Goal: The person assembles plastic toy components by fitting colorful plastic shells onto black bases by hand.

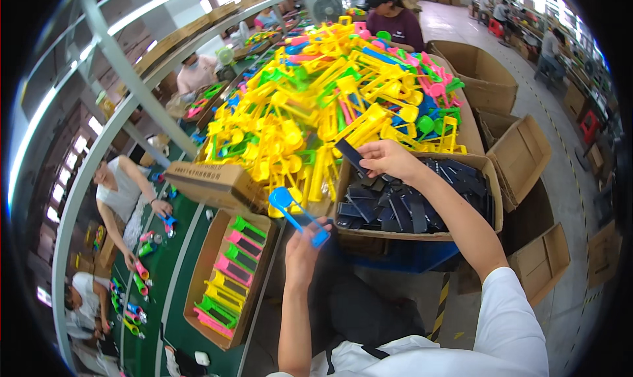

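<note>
In my left hand [300,255] is a blue plastic frame [283,199] with a round disc at one end and an open rectangular body; my fingers are closed on its lower end. My right hand [388,158] pinches a flat dark rectangular strip [349,154], held tilted over a carton [497,182]. Many similar dark strips [400,209] lie loosely inside that carton. Beyond both hands rises a big heap of plastic frames [330,106], mostly yellow, with green, pink and blue ones among them.
At left, a long carton [191,298] holds a row of coloured frames with dark strips in them. It rests by a green conveyor belt [148,311], where co-workers [122,195] handle small coloured parts. A closed carton [214,184] borders the heap. Open cartons [521,159] stand at right.
</note>
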The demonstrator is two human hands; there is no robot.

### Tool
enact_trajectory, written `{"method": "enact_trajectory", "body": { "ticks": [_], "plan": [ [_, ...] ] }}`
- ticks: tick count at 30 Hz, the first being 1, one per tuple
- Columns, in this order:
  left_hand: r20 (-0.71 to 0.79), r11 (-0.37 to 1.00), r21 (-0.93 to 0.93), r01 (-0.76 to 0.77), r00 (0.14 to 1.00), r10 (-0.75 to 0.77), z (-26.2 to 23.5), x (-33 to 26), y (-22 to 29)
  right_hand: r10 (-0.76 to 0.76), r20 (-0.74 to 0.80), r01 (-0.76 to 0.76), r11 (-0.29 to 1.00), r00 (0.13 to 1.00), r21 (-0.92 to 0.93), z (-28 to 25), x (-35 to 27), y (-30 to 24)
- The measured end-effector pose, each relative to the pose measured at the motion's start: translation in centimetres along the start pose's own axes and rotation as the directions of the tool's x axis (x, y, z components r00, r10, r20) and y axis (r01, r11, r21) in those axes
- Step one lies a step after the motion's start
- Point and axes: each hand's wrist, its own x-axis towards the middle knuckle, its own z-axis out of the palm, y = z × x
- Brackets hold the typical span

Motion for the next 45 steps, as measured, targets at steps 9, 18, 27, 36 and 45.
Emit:
{"method": "enact_trajectory", "body": {
  "ticks": [9,18,27,36,45],
  "plan": [
    [0.004,0.998,0.050,0.048,0.999,-0.048,-3.1,-8.7,-0.6,-0.030,0.115,0.036,0.998,0.993,-0.053,9.3,-7.2,-4.3],
    [-0.329,0.998,-0.048,0.034,0.943,-0.048,-4.6,-16.7,-5.7,0.228,0.178,-0.263,0.942,0.957,0.209,23.7,-14.3,9.4],
    [-0.336,0.991,-0.136,0.013,0.940,-0.059,-6.5,-18.1,-6.9,0.193,0.022,-0.194,0.978,0.981,0.079,26.1,-17.0,11.2],
    [-0.301,0.997,-0.078,-0.022,0.953,-0.002,-6.5,-18.1,-6.6,0.129,-0.055,-0.134,0.986,0.990,-0.101,27.8,-17.0,10.1],
    [-0.312,0.996,-0.079,-0.028,0.950,0.002,-6.8,-18.6,-6.4,0.087,-0.084,-0.099,0.985,0.993,-0.142,28.3,-17.2,10.0]
  ]
}}
